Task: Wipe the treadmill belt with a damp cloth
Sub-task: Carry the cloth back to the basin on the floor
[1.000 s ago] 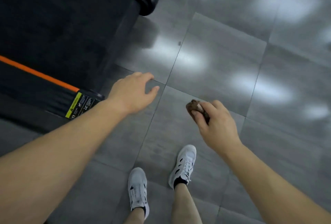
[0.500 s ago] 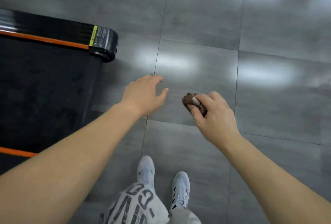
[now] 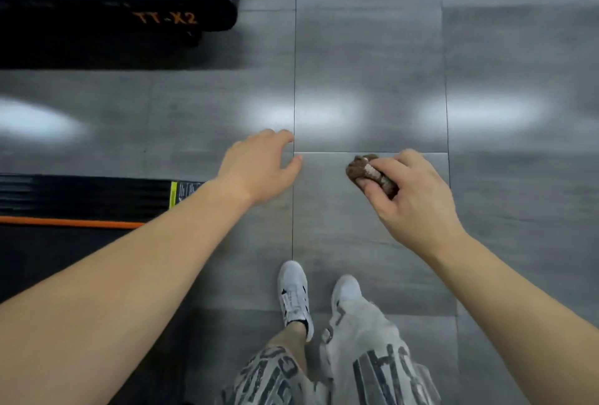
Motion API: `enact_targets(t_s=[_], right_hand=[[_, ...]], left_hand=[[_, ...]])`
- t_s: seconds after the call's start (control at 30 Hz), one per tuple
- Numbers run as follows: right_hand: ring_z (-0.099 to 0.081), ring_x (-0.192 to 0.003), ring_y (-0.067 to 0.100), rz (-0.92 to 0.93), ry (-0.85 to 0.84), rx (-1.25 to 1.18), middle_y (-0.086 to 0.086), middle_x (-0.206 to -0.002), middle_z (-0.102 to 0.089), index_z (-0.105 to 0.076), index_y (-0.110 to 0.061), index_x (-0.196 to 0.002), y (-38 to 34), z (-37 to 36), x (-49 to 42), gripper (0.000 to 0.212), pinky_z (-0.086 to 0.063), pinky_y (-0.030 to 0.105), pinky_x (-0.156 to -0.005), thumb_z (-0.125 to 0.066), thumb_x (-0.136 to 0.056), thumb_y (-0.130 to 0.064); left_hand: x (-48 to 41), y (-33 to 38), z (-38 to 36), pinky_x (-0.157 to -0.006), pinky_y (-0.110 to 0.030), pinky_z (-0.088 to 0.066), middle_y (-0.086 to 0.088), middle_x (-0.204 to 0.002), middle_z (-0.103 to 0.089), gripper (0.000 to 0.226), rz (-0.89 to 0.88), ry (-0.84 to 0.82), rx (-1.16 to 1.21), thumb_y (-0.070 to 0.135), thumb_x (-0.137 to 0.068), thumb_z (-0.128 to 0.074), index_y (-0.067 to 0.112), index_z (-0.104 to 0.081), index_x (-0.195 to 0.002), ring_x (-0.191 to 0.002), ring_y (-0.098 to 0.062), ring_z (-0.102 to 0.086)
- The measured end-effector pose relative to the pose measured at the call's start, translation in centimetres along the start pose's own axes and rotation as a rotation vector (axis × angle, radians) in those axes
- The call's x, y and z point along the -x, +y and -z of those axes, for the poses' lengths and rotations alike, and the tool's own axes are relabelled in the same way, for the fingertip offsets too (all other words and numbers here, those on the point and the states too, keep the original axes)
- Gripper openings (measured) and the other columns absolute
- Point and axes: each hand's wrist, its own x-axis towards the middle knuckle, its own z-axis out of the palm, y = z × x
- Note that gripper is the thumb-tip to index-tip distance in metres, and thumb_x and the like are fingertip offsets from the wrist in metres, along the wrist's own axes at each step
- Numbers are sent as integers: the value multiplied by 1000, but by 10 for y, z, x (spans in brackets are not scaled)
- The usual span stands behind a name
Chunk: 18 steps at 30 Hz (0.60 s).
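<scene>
Grey floor tiles (image 3: 369,57) fill the view, treadmill belt (image 3: 48,262) at left. Left hand (image 3: 257,166) hovers, fingers relaxed; right hand (image 3: 413,198) grips a bunched brown cloth (image 3: 358,168).

Right hand (image 3: 418,197) grips brown cloth (image 3: 364,171); left hand (image 3: 259,168) relaxed above tiled floor (image 3: 366,80).

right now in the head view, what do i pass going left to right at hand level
near treadmill → left hand → cloth → right hand, which grips the cloth
</scene>
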Motion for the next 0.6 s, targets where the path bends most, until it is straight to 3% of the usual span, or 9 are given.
enact_targets(t_s=[0.43,0.6], right_hand=[[-55,-82,25,-11,41,-16,1,-87,-53,-71,-23,-104,57,75,-349,22,-37,26,-64,-65,-88,-37],[-54,-90,25,-4,19,-11,1,-91,-54,-72,-22,-108,72,107,-490,23,-35,27,-69,-69,-88,-34]], left_hand=[[-328,51,169,-99,-41,-41,-4,-137,-58,50,-11,-10,-65,49,-100,-48,24,-51,-142,-125,-29,-54],[-445,51,236,-100,-43,-46,-1,-135,-60,48,17,51,18,49,-100,-50,25,-52,-141,-127,-25,-54]])
